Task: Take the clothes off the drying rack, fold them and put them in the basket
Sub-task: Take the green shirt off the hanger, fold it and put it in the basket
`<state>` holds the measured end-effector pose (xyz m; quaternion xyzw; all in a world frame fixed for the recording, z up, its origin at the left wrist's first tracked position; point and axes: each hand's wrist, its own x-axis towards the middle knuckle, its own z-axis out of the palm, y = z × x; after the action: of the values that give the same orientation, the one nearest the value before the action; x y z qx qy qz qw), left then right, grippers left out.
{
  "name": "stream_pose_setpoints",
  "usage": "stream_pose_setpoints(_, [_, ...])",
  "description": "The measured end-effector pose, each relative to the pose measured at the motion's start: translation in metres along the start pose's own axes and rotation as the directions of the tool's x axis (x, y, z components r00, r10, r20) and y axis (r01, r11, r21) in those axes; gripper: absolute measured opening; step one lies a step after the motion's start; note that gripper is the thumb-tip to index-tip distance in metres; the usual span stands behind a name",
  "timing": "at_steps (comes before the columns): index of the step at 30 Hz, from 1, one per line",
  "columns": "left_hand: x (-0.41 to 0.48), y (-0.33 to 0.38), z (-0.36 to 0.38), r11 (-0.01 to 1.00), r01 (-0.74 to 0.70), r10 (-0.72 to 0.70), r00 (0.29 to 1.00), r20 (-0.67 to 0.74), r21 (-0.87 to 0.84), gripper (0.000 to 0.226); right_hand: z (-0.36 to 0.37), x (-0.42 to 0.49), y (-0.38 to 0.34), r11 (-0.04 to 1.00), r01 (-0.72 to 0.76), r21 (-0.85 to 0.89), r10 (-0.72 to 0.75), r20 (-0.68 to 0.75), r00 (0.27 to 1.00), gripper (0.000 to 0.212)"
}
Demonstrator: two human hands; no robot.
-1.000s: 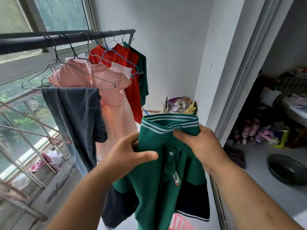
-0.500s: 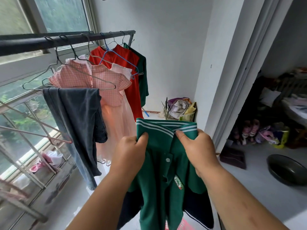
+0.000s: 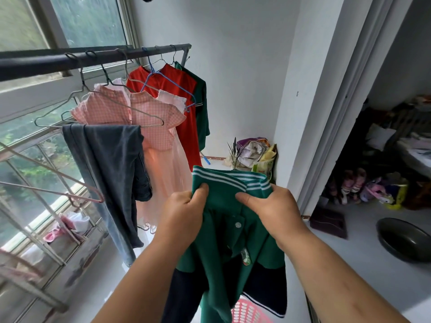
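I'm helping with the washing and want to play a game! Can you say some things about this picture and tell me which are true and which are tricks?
1. Both hands, left and right, grip the green polo shirt just under its striped collar. True.
2. The dark trousers lie in the pink basket. False: they hang over a wire hanger on the drying rail.
3. The pink basket shows below the held shirt. True.
4. The drying rail has nothing on it. False: a pink dress, a red shirt and other clothes hang there.
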<state>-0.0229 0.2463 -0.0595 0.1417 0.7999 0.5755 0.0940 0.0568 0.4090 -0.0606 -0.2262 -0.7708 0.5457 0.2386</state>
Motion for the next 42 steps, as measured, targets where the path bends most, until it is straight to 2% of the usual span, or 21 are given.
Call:
stream_pose_setpoints(2, [-0.002, 0.002, 0.000, 0.998, 0.001, -0.005, 0.998, 0.063, 0.064, 0.072, 0.001, 0.001, -0.001, 0.999, 0.011, 0.042, -0.008, -0.067, 0.998, 0.010])
stream_pose_setpoints(6, [-0.009, 0.008, -0.001, 0.954, -0.139, 0.103, 0.984, 0.146, 0.266, 0.047, 0.002, 0.002, -0.003, 0.988, 0.037, 0.148, -0.015, -0.144, 0.989, 0.011])
stream_pose_setpoints(8, [-0.012, 0.010, 0.002, 0.916, -0.186, 0.141, 0.979, 0.149, 0.354, 0.050, 0.005, 0.002, -0.002, 0.990, 0.029, 0.137, -0.006, -0.167, 0.986, 0.008])
stream_pose_setpoints(11, [-0.014, 0.011, 0.013, 0.897, -0.169, 0.149, 0.985, 0.082, 0.407, 0.059, 0.009, 0.002, -0.002, 0.994, 0.014, 0.113, 0.009, -0.201, 0.980, 0.010])
stream_pose_setpoints(14, [-0.015, 0.008, 0.025, 0.923, -0.138, 0.143, 0.990, 0.012, 0.360, 0.057, 0.013, 0.000, -0.003, 0.991, -0.011, 0.136, 0.035, -0.172, 0.985, 0.012])
stream_pose_setpoints(17, [-0.014, 0.006, 0.033, 0.939, -0.103, 0.119, 0.993, -0.028, 0.327, 0.054, 0.018, -0.004, -0.002, 0.981, -0.085, 0.175, 0.096, -0.054, 0.994, 0.020])
stream_pose_setpoints(20, [-0.011, 0.006, 0.035, 0.948, -0.097, 0.113, 0.993, -0.035, 0.304, 0.053, 0.016, -0.007, -0.005, 0.957, -0.125, 0.263, 0.122, 0.030, 0.992, 0.016])
stream_pose_setpoints(22, [-0.008, 0.006, 0.035, 0.948, -0.113, 0.124, 0.992, -0.021, 0.296, 0.051, 0.013, -0.009, -0.008, 0.940, -0.134, 0.312, 0.115, 0.080, 0.990, 0.019])
stream_pose_setpoints(27, [-0.007, 0.009, 0.031, 0.953, -0.125, 0.123, 0.992, 0.025, 0.276, 0.044, 0.011, -0.014, -0.014, 0.943, -0.134, 0.305, 0.083, 0.174, 0.981, 0.023])
stream_pose_setpoints(31, [-0.007, 0.014, 0.026, 0.987, -0.093, 0.076, 0.988, 0.134, 0.131, 0.050, 0.006, -0.015, -0.019, 0.935, -0.143, 0.325, 0.065, 0.240, 0.969, 0.014])
stream_pose_setpoints(34, [-0.008, 0.019, 0.019, 0.996, -0.071, 0.057, 0.974, 0.221, 0.055, 0.057, 0.003, -0.012, -0.023, 0.905, -0.221, 0.364, 0.092, 0.339, 0.936, 0.033])
stream_pose_setpoints(36, [-0.007, 0.019, 0.015, 0.996, -0.083, 0.071, 0.974, 0.217, 0.046, 0.039, 0.003, -0.010, -0.025, 0.911, -0.223, 0.348, 0.075, 0.392, 0.917, 0.043])
stream_pose_setpoints(38, [-0.004, 0.019, 0.011, 0.998, -0.057, 0.054, 0.981, 0.185, 0.011, 0.018, 0.004, -0.010, -0.027, 0.915, -0.197, 0.351, 0.047, 0.394, 0.918, 0.047])
stream_pose_setpoints(39, [-0.004, 0.019, 0.009, 0.999, -0.034, 0.036, 0.981, 0.191, -0.013, 0.016, 0.003, -0.010, -0.028, 0.931, -0.154, 0.331, 0.027, 0.360, 0.933, 0.044])
stream_pose_setpoints(41, [-0.003, 0.018, 0.005, 0.999, -0.002, 0.011, 0.974, 0.226, -0.039, 0.014, 0.001, -0.005, -0.022, 0.984, -0.007, 0.180, -0.033, 0.219, 0.975, 0.032])
stream_pose_setpoints(42, [-0.003, 0.018, 0.004, 0.999, 0.008, 0.005, 0.969, 0.245, -0.052, 0.013, 0.000, -0.002, -0.018, 0.995, 0.033, 0.097, -0.051, 0.183, 0.982, 0.035])
